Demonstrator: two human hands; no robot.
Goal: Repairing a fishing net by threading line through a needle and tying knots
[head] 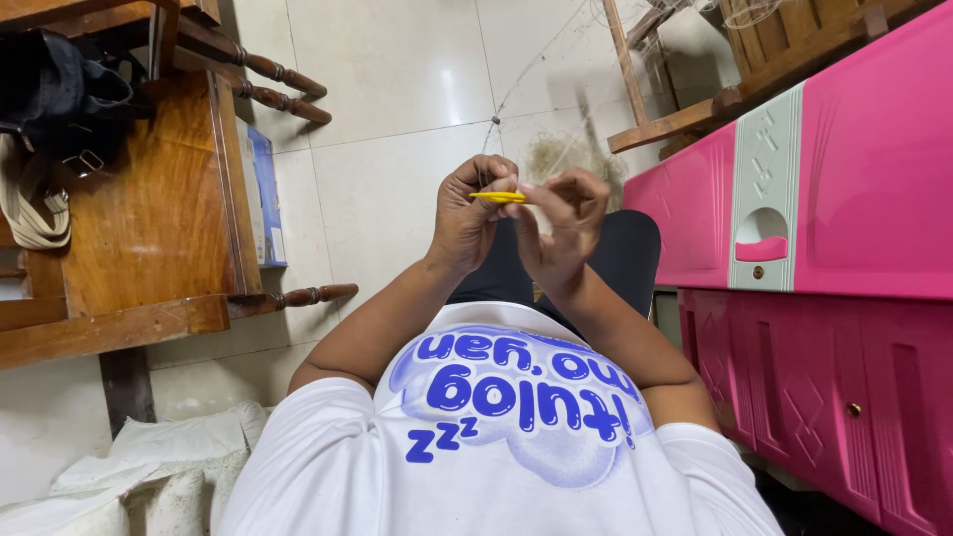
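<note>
Head view looks down past my white shirt (496,457) to both hands raised together over my lap. My left hand (472,213) is curled, fingers folded in toward the palm, and pinches one end of a thin yellow tool (499,197) between thumb and fingertips. My right hand (561,223) sits just beside it, touching or nearly touching, with its fingers bent and closed around the tool's other end, so the tool lies level between the two hands and both are clamped on it. A fine line (526,79) rises from my fingers and runs up and away to the right, toward a wooden frame (695,109) standing on the floor; a pale, wispy bundle of netting (566,154) lies on the tiles just behind my hands. I cannot tell exactly where the line meets the tool.

To my left stands a wooden table (149,218) with a dark bag (65,89) on it, and a blue box (263,194) leans against its side. To my right is a pink cabinet (844,248). White sacks (149,476) lie on the floor by my left elbow.
</note>
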